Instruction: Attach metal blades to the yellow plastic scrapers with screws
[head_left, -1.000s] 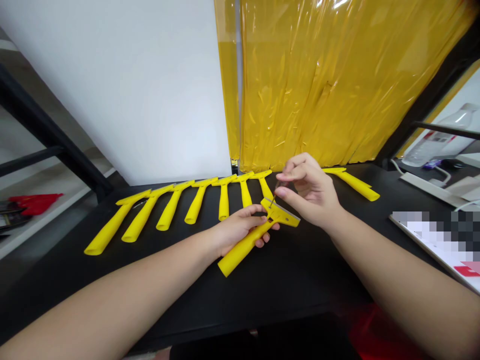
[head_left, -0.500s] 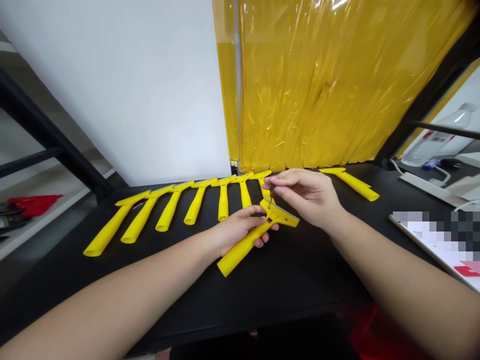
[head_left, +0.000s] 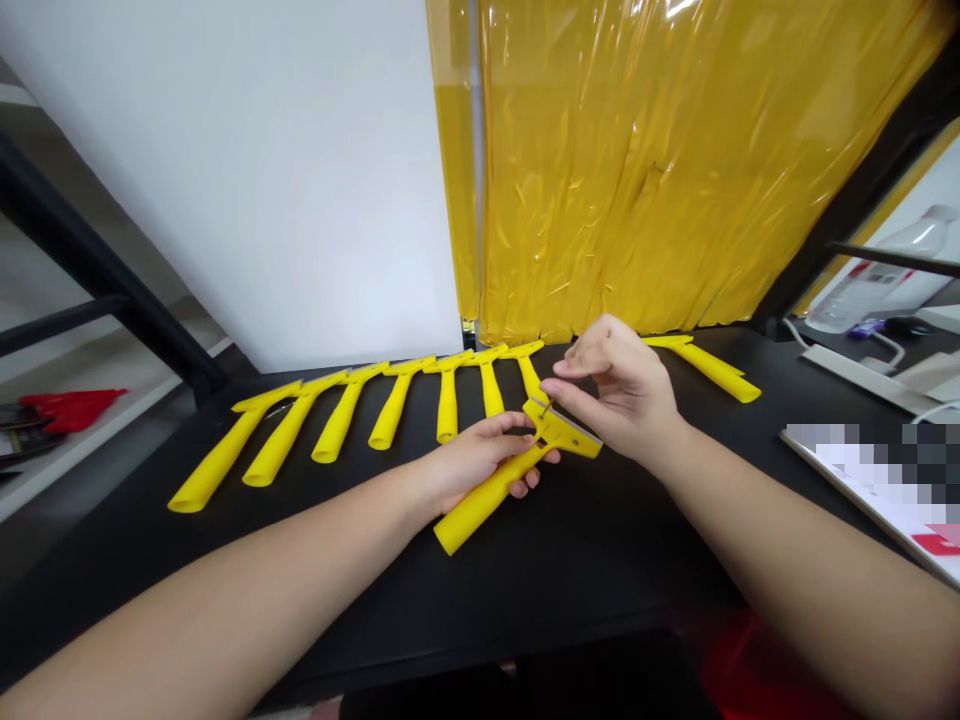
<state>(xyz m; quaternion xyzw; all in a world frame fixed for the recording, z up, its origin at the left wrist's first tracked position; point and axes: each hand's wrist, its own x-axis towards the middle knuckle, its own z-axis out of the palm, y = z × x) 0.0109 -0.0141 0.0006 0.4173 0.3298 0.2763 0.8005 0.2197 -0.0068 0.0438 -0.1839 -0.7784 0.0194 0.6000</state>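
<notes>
My left hand (head_left: 484, 455) is closed around the neck of a yellow scraper (head_left: 484, 502). The scraper's hollow handle points toward me at lower left, and its wide head with a metal strip tilts away to the right. Just above the head is my right hand (head_left: 626, 395), thumb and fingers bent close together around a small screwdriver (head_left: 545, 403). Only a bit of its thin shaft shows, near the screw hole at the left end of the head; its handle is hidden by the fingers.
Several yellow scrapers (head_left: 334, 425) lie in a row across the black table (head_left: 600, 570). Another scraper (head_left: 720, 370) lies at back right. A white panel (head_left: 300, 180) and a yellow plastic curtain (head_left: 637, 200) stand behind. At right are a tablet-like object (head_left: 862, 500) and a plastic bottle (head_left: 885, 270).
My right hand has lifted slightly and turned, its fingers shifting on the screwdriver, whose red handle no longer shows. My left hand and the scraper have barely moved.
</notes>
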